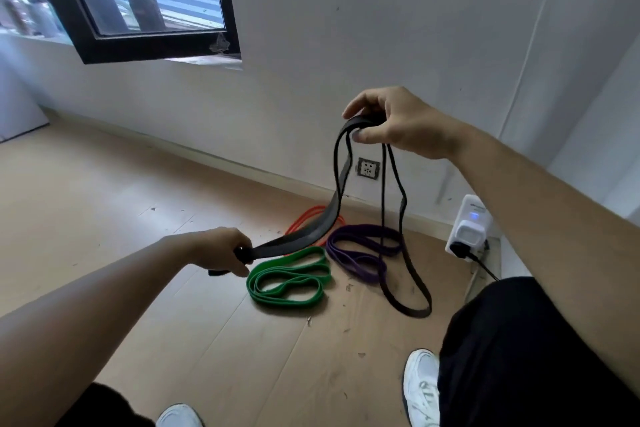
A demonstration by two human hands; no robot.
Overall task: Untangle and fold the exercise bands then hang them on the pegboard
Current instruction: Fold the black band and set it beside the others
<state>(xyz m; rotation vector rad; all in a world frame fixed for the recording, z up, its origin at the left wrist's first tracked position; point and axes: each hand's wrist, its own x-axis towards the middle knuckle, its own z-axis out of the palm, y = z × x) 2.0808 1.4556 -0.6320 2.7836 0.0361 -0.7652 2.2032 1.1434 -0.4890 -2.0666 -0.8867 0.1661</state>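
Pinching a flat black rubber exercise band (308, 233) between thumb and curled fingers, the right hand (398, 121) holds its bend raised in front of the white wall (381, 28). The left hand (218, 250) sits lower and grips the band's other end in a closed fist, so a wide stretch runs slanting between the two hands. Thinner black strands hang from the right hand in a long loop that drops to the pale wooden floor (104, 191).

Three more looped bands lie on the floor below the hands: a green rubber band (287, 282) in folded coils, a purple rubber band (363, 248) just beside it, and an orange rubber band (304, 217) partly hidden behind the black one. The hanging loop crosses in front of the purple band.
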